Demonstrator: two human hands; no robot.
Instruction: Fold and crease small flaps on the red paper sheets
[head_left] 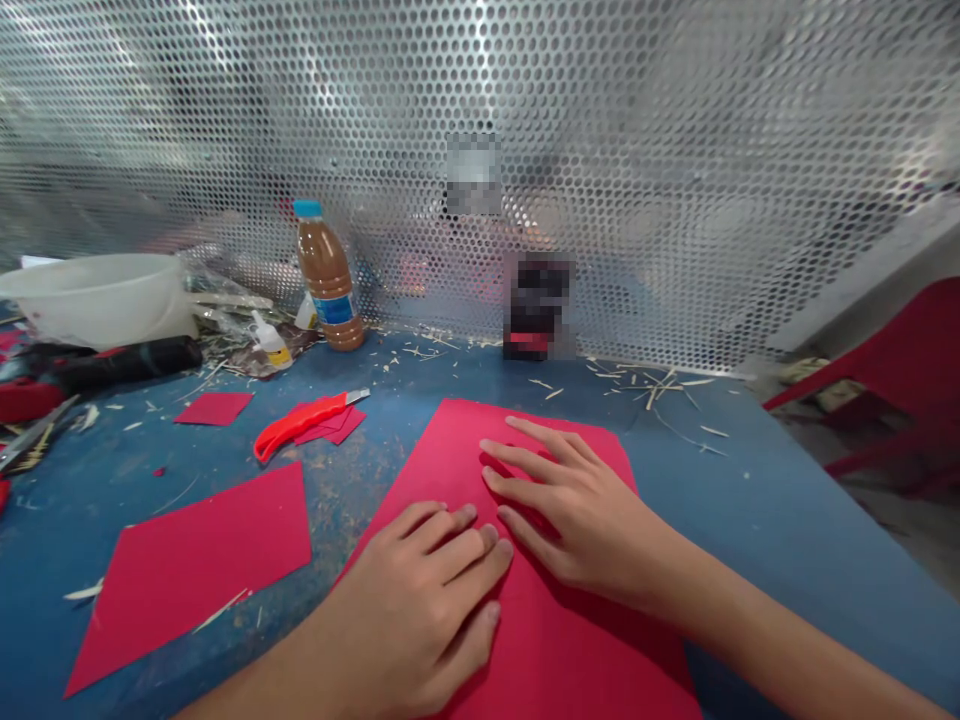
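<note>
A large sheet of red paper (592, 665) lies on the blue table in front of me. My left hand (439, 590) rests on its left part, palm down, fingers slightly bent and apart. On the sheet's upper middle is my right hand (562, 495), with its fingers spread. Neither hand holds anything. To the left lies a smaller red sheet (210, 570). Beyond it, an orange utility knife (307, 420) with its blade out lies partly over small red paper pieces (341, 428).
At the back left stand a bottle of brown liquid (326, 280), a small glue bottle (270, 340) and a white basin (105, 295). A black-and-red tool (127, 365) and scissors (34, 440) lie left. A perforated metal panel (375, 120) rises behind; a red chair (892, 390) stands right.
</note>
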